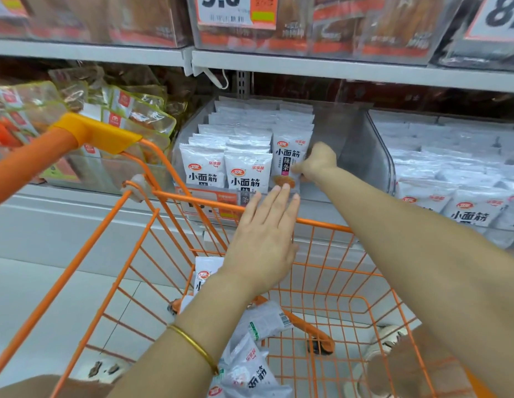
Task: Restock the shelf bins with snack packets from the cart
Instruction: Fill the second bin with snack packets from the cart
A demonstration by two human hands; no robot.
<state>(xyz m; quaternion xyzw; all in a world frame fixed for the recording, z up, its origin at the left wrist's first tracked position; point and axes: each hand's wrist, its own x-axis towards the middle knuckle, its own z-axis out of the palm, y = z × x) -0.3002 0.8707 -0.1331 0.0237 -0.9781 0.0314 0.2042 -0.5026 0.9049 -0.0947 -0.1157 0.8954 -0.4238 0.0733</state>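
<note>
A clear shelf bin (362, 156) holds rows of white snack packets (244, 139) standing upright. My right hand (317, 162) reaches into the bin and grips the front packet (288, 159) of the right-hand row by its right edge. My left hand (264, 234) hovers flat above the orange cart (140, 248), fingers straight, fingertips near the bin's front; it holds nothing. Several more white packets (250, 366) lie loose at the bottom of the cart.
To the right, a second clear bin (385, 173) is full of the same white packets. On the left, a bin (112, 168) holds yellow-edged snack bags. An upper shelf (336, 67) with price tags overhangs. The cart handle (94, 132) crosses at the left.
</note>
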